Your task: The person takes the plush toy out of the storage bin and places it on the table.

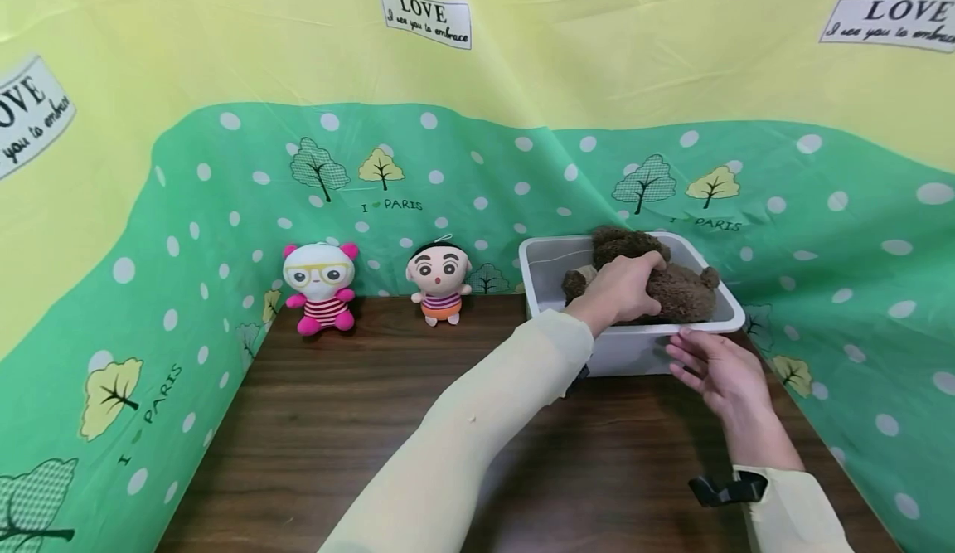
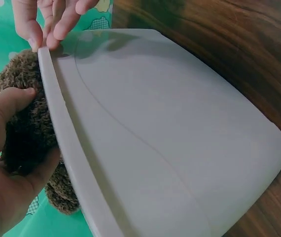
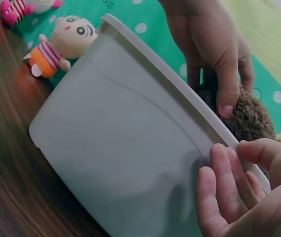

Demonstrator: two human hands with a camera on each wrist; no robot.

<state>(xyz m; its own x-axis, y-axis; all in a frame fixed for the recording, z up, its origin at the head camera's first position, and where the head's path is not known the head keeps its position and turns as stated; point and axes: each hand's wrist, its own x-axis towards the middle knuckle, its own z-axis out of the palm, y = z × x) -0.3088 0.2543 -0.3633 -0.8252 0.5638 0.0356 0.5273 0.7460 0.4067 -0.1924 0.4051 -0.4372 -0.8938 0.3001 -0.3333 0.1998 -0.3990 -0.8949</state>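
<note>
My left hand [image 1: 621,288] grips the brown teddy [image 1: 686,294] inside the bin [image 1: 630,356] — my right hand [image 1: 724,371] pinches its near rim [image 1: 649,331]. A doll [image 1: 439,283] sits to the left.

Dark brown with a streaked wood grain is recorded on the worktop [image 1: 336,420]. At its right back corner, pale grey is noted on the bin [image 1: 634,354] and mottled brown on the plush toy [image 1: 686,296]. Towards the left back corner, white, pink, yellow glasses and red-and-white stripes are borne by the panda doll [image 1: 321,283]. Along the back edge, a purple-striped top and orange shorts are found on the boy doll [image 1: 440,283]. The curtain [image 1: 552,47] is divided into yellow above and white-dotted green below.
</note>
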